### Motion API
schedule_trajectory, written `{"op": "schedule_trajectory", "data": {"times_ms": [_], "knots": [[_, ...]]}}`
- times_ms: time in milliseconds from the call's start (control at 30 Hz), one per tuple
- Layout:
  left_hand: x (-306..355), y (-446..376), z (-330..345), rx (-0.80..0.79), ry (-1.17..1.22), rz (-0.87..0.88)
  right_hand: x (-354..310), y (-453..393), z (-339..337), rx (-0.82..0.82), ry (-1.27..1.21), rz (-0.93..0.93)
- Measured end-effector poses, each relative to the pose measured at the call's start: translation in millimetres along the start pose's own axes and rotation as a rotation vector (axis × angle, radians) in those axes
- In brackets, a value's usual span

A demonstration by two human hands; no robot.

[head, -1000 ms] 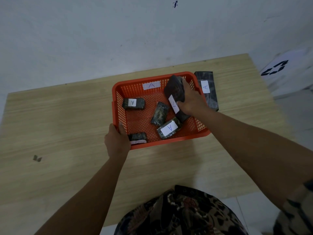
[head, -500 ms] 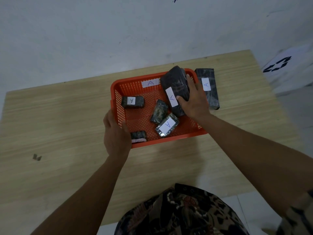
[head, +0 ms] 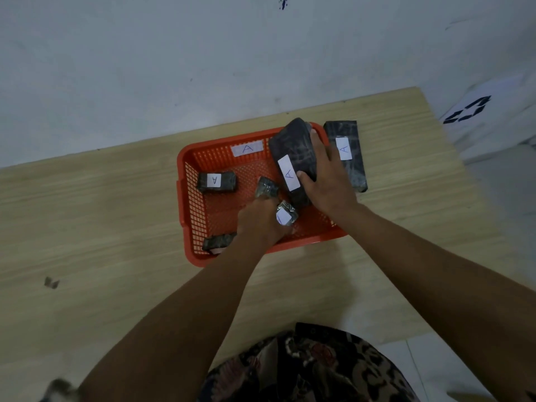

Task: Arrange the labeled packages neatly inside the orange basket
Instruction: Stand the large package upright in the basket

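Observation:
The orange basket [head: 191,216] sits on the wooden table [head: 116,227], with an "A" label on its far wall. My right hand [head: 327,181] grips a large dark package [head: 293,149] with a white "A" label, tilted over the basket's right side. My left hand [head: 261,224] is inside the basket, fingers closed on a small silver-wrapped package [head: 287,216]. Just beyond those fingers lies another small dark package [head: 266,187]. A labeled package [head: 217,181] lies at the left, and one more [head: 219,242] leans at the near wall.
A long dark package [head: 346,152] with an "A" label lies on the table just right of the basket. A white sheet with a black recycling mark [head: 468,110] is at the far right. A small dark scrap [head: 51,282] lies on the table's left. A white wall stands behind.
My left hand left the basket's near-left rim, reached into the basket and took hold of the small silver package. The right hand keeps the large package tilted, nearly in the same place.

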State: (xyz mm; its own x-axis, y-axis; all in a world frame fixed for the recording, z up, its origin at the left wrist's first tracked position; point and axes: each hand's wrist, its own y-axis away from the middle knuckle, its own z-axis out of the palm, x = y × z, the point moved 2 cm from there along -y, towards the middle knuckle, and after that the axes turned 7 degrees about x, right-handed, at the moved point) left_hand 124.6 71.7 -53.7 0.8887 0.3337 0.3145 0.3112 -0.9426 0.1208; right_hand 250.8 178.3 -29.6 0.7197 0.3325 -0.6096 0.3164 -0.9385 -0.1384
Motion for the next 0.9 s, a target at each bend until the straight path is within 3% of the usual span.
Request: {"op": "schedule_trajectory", "data": {"times_ms": [167,433,900], "knots": [[13,-4,4,-0.015,-0.162,0.027,-5,-5,-2,-0.065,0.044,0.007],[-16,-18,-22,-0.387,-0.174,0.211,-8,-3,9,-0.198,0.15,0.152],[-31,-7,-16,-0.264,-0.024,0.214,-8,3,29,-0.346,0.511,-0.085]]}}
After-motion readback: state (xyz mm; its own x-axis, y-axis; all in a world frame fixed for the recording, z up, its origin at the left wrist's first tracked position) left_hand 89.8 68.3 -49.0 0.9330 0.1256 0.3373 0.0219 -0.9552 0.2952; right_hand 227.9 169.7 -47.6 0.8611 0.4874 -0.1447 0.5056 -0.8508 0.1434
